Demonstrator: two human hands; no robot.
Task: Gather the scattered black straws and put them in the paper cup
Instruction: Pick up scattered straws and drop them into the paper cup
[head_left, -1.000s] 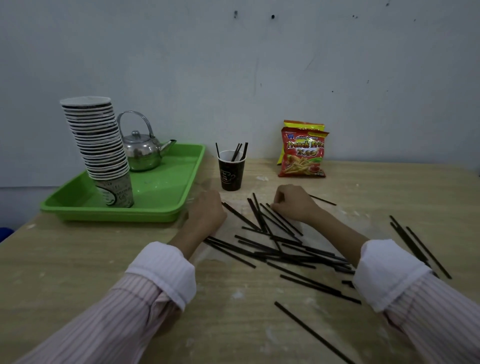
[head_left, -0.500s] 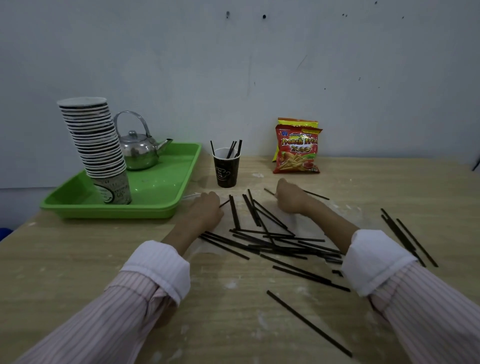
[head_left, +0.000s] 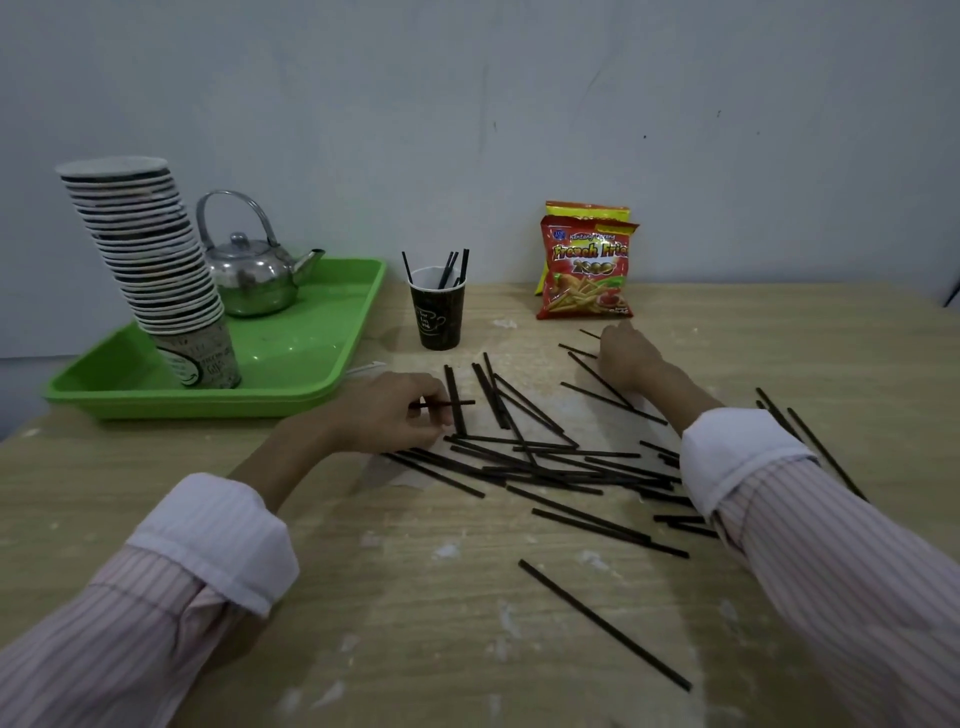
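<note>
Scattered thin black plastic straws (head_left: 550, 470) first: the bulk of them lie criss-crossed in a heap in the middle of the pale wooden table (head_left: 415, 649), right between my forearms. One lone straw (head_left: 605, 626) lies nearer to me, and a few more straws (head_left: 810, 447) sit off to the right, beyond my sleeve. Only a handful stand in the dark printed paper cup (head_left: 436, 312), which is upright at the far side, just past the heap. So by my reckoning we're early, with most of the job left to do.

My left hand (head_left: 384, 415) has a single straw (head_left: 452, 402) pinched between thumb and fingertips, held crossways at the left edge of the heap, with the cup not far beyond it. My right hand (head_left: 631, 358) is out at the far right of the heap, fingers down among the straws in front of the red snack bag (head_left: 587, 270). Whether it has actually got hold of one, I can't tell from here.

Off to the left sits the green plastic tray (head_left: 208, 408), carrying the tall stack of paper cups (head_left: 140, 249) and the steel kettle (head_left: 249, 275).
</note>
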